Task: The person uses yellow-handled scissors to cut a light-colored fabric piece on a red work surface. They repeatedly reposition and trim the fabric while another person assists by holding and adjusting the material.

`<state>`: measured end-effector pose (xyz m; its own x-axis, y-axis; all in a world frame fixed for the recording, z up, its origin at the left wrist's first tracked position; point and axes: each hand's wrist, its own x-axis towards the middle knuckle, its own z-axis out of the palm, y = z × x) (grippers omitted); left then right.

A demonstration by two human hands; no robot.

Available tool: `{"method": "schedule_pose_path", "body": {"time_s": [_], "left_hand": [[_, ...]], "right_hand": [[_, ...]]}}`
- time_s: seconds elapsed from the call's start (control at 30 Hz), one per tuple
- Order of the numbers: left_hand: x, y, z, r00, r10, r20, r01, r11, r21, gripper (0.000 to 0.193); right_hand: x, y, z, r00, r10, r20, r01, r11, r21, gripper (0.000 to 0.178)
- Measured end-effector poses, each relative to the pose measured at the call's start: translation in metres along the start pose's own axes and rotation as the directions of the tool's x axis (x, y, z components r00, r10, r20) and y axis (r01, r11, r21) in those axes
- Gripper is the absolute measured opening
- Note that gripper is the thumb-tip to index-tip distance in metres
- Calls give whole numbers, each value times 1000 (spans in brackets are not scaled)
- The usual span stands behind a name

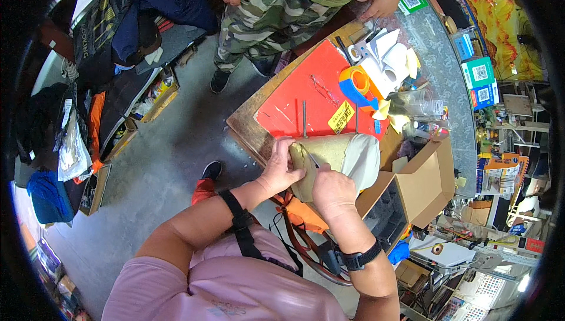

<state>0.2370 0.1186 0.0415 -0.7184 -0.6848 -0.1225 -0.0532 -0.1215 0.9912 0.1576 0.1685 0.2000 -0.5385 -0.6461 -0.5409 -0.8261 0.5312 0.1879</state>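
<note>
A pale yellow-green piece (327,147), thick and rounded at its near end, lies across the table's near edge, with whitish material (366,159) over its right part. My left hand (280,168) grips its left edge, the thumb pressed against the end face. Closed in a fist, my right hand (334,190) rests against the near side. From it a thin, dark metal tool (312,158) points at the yellow-green end; its handle is hidden in my fingers, so its exact kind is unclear.
A red board (288,100) covers the wooden table (241,122), with tape rolls (358,81), paper and a clear plastic cup (415,103) at its right. Beside my right arm stands an open cardboard box (426,183). Across the table sits another person in camouflage trousers (253,24).
</note>
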Motion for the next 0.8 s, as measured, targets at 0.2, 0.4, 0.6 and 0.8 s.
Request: {"method": "schedule_pose_path", "body": {"time_s": [0.2,0.4,0.6,0.8], "left_hand": [[-3,9,-4,997,78,7,-78,991,111,72],[-9,1,-4,992,122,12,-123,981,152,72],[-11,-4,-4,987,159,15,-159,966,202,71],[-13,-7,-2,979,203,20,-203,960,193,70]], "right_hand": [[-3,0,10,999,-30,42,29,999,34,21],[-13,0,32,998,44,49,-48,996,70,22],[-26,7,59,1000,24,-6,-23,988,152,21],[-26,0,58,999,16,50,-24,985,172,20]]}}
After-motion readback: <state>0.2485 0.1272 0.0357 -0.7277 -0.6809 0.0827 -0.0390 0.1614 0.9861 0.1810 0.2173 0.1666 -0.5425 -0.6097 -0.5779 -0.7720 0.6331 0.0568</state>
